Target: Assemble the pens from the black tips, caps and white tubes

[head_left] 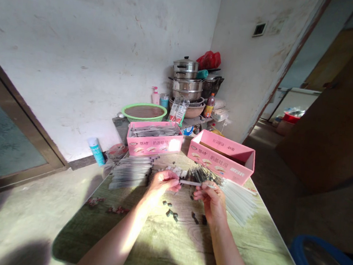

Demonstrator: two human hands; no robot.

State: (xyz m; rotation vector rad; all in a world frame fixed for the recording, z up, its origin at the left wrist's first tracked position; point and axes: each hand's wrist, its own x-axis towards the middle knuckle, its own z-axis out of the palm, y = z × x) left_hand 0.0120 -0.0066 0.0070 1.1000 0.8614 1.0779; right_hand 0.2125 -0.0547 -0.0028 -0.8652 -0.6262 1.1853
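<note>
A thin, pale translucent tube (190,183) stretches level between my two hands above the table. My left hand (165,182) pinches its left end with the fingertips, and my right hand (212,199) grips it toward the right end. Behind my right hand lies a bunch of thin dark rods (200,173). Small white pieces (175,170) are heaped just beyond my left hand. Several small black pieces (172,213) lie on the wood-patterned table (163,246) below the tube. Pale tubes (132,172) with dark ends are piled on the left, and clear tubes (239,201) fan out on the right.
Two pink boxes stand at the table's far edge: the left box (154,145) holds many grey tubes, the right box (219,161) is open-topped. Behind them are a green basin (143,111) and stacked steel pots (186,84). A blue tub (324,260) stands at the lower right.
</note>
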